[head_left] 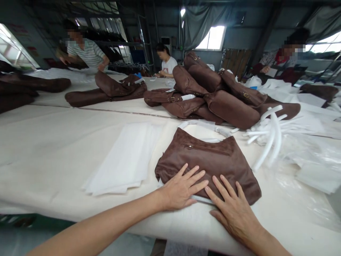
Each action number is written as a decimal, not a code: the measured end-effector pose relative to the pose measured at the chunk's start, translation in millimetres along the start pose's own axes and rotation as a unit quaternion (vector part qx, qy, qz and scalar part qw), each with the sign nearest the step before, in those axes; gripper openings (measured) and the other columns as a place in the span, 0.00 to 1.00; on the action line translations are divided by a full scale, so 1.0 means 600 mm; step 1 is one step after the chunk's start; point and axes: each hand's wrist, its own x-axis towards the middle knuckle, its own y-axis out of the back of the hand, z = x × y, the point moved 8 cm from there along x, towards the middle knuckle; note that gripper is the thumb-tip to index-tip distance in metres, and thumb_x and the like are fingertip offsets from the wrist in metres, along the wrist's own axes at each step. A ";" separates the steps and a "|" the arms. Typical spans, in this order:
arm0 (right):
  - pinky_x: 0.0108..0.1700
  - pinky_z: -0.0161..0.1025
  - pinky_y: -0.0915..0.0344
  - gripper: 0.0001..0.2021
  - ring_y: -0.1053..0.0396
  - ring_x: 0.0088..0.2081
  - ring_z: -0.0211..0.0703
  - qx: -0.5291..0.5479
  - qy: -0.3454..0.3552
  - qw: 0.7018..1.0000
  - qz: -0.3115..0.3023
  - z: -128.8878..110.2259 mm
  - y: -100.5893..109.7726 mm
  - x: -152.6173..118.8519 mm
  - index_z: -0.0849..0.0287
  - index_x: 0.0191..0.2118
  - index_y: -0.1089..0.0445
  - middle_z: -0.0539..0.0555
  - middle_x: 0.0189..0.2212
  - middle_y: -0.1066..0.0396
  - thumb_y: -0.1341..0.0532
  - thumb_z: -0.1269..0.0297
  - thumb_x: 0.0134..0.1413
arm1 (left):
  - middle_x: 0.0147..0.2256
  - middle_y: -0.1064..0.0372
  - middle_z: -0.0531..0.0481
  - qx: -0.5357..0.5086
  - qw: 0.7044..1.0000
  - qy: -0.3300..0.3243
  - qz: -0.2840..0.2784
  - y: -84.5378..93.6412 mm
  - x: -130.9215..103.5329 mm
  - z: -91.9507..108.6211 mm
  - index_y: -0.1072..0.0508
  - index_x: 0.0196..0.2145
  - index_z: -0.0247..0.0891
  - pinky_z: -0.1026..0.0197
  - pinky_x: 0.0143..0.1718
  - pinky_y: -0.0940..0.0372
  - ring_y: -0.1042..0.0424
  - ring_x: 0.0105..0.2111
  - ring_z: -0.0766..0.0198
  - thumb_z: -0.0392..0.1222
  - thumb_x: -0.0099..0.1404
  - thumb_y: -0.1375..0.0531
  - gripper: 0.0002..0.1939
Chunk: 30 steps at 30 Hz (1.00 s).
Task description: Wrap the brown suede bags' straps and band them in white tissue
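Observation:
A brown leather-like handbag (213, 158) lies flat on the pale table in front of me, its zipper side up. My left hand (181, 188) rests on its lower left part with the fingers spread. On the lower right part lies my right hand (231, 202), palm down and fingers apart. White wrapping shows around the strap (198, 124) at the bag's far side. A pale strip peeks out beneath the near edge, between my hands.
White sheets (125, 160) lie left of the bag. Behind it is a pile of brown bags (231, 106). White foam tubes (274, 131) and clear plastic (301, 192) are at right. Across the table, several people (86, 51) work. The table's near edge (106, 213) runs below my arms.

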 end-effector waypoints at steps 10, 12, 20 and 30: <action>0.64 0.54 0.40 0.21 0.34 0.61 0.53 0.200 -0.034 0.979 0.017 0.083 0.109 0.130 0.59 0.58 0.31 0.63 0.59 0.31 0.44 0.55 0.66 | 0.72 0.68 0.38 -0.019 0.994 0.024 -0.108 -0.009 0.007 0.005 0.60 0.71 0.38 0.36 0.67 0.54 0.68 0.71 0.42 0.25 0.48 0.43 0.55; 0.68 0.58 0.49 0.27 0.42 0.65 0.54 0.199 0.045 0.978 -0.034 0.030 0.103 0.124 0.59 0.64 0.38 0.63 0.63 0.37 0.42 0.52 0.64 | 0.71 0.67 0.37 -0.010 0.993 0.015 -0.119 -0.026 0.008 0.001 0.59 0.71 0.37 0.35 0.67 0.52 0.66 0.70 0.42 0.22 0.46 0.46 0.55; 0.66 0.69 0.55 0.34 0.58 0.71 0.63 0.086 0.043 0.995 0.018 -0.021 0.087 0.033 0.71 0.69 0.50 0.69 0.68 0.48 0.47 0.76 0.55 | 0.69 0.53 0.33 0.019 0.996 -0.018 -0.083 -0.003 0.022 -0.015 0.51 0.69 0.35 0.43 0.64 0.43 0.49 0.67 0.46 0.21 0.58 0.51 0.41; 0.43 0.47 0.38 0.08 0.33 0.41 0.50 0.179 0.094 0.978 -0.055 -0.097 0.027 0.031 0.59 0.45 0.30 0.57 0.40 0.27 0.42 0.64 0.63 | 0.66 0.44 0.35 -0.145 0.981 -0.040 -0.122 0.086 0.065 -0.049 0.50 0.68 0.34 0.54 0.62 0.40 0.42 0.65 0.53 0.25 0.62 0.46 0.37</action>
